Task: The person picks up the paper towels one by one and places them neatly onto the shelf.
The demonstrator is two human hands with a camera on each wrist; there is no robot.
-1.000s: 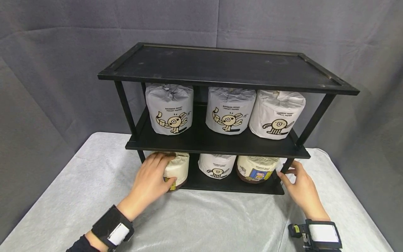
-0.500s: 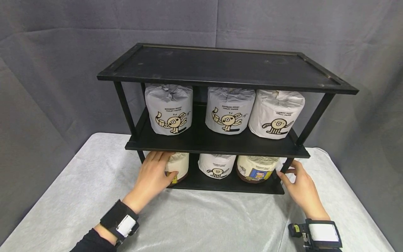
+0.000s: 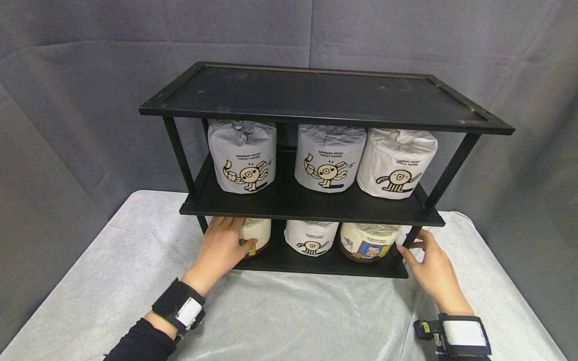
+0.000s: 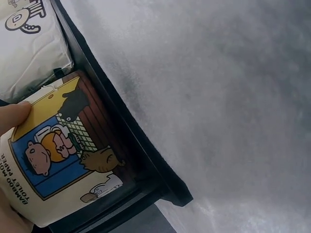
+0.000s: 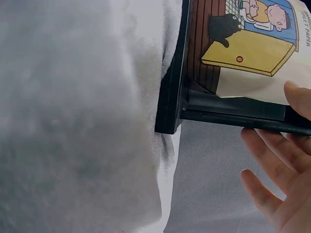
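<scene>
On the lower shelf's left end, my left hand (image 3: 222, 245) grips a cream-wrapped toilet roll (image 3: 258, 233) from above and the left, thumb across its front. The left wrist view shows that roll's printed cartoon side (image 4: 53, 145) close to the shelf's front edge. At the lower right, my right hand (image 3: 433, 271) holds the black rack's corner post (image 3: 412, 236), thumb on the inner side and fingers outside. Just inside that post stands another cream toilet roll (image 3: 368, 243), near the right thumb (image 5: 297, 97). A white toilet roll (image 3: 311, 238) stands between the two cream ones.
The black rack's top board (image 3: 316, 95) overhangs the shelves. On the middle shelf (image 3: 289, 205) stand three white toilet rolls, among them the left one (image 3: 244, 158). A pale cloth (image 3: 307, 316) covers the table; a grey curtain (image 3: 90, 100) hangs behind.
My left hand has pushed the cream toilet roll back, deeper into the lower shelf, and slightly upward in view. The right hand stays on the post.
</scene>
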